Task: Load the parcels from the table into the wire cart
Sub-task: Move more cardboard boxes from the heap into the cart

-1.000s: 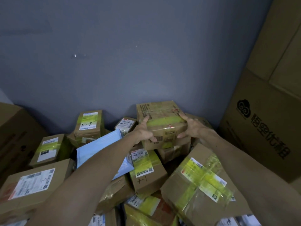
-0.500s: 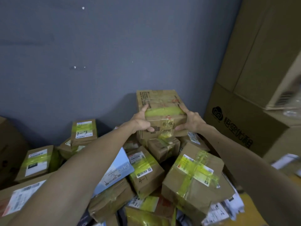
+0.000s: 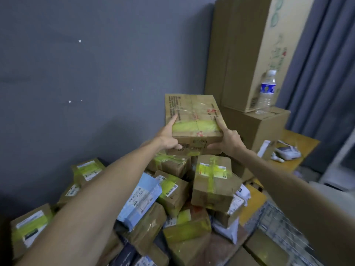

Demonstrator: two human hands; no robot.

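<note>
Parcel [image 3: 194,120] gripped between my left hand [image 3: 166,140] and right hand [image 3: 229,140], fingers [image 3: 172,121] clamped on its long sides; wire cart [image 3: 279,225] lies lower right, right hand nearer.

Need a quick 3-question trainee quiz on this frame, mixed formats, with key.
1. True or false: the left hand and right hand both grip the taped box.
2. Where does the water bottle stand? A) on a cardboard carton B) in the wire cart C) on the floor
3. Fill in: the labelled parcel just right of the left forearm is light ____.
Key: 1 true; 2 A; 3 blue.
</note>
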